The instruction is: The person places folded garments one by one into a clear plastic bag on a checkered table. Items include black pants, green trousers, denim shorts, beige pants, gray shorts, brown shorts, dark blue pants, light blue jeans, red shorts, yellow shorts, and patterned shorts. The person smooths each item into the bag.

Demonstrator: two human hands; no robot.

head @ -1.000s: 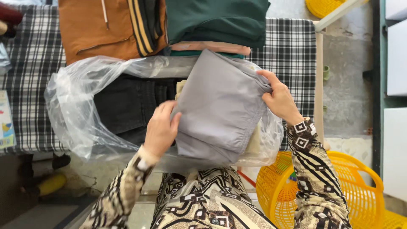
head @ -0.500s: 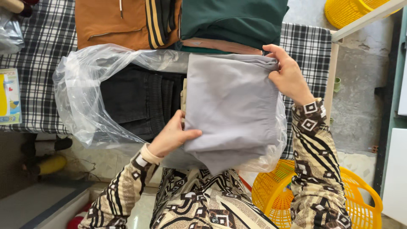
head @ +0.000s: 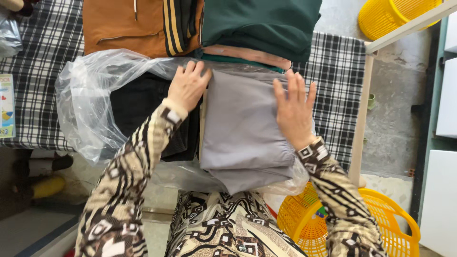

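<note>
Folded grey fabric garment (head: 243, 128) lies flat under spread fingers of right hand (head: 294, 110); left hand (head: 187, 86) at its top-left corner, fingers loose. Clear plastic bag (head: 90, 100) probably underneath; its lower edge hidden.

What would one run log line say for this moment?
left hand: flat on grey folded garment | right hand: flat on it | clear plastic bag: underneath

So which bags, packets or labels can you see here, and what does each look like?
Clear plastic bag: crinkled, lying open on the checked cloth under the folded grey garment.
Flat printed packet: left edge, rectangular, pale with blue, yellow and red.
Second clear bag: top left corner, crumpled.
</note>
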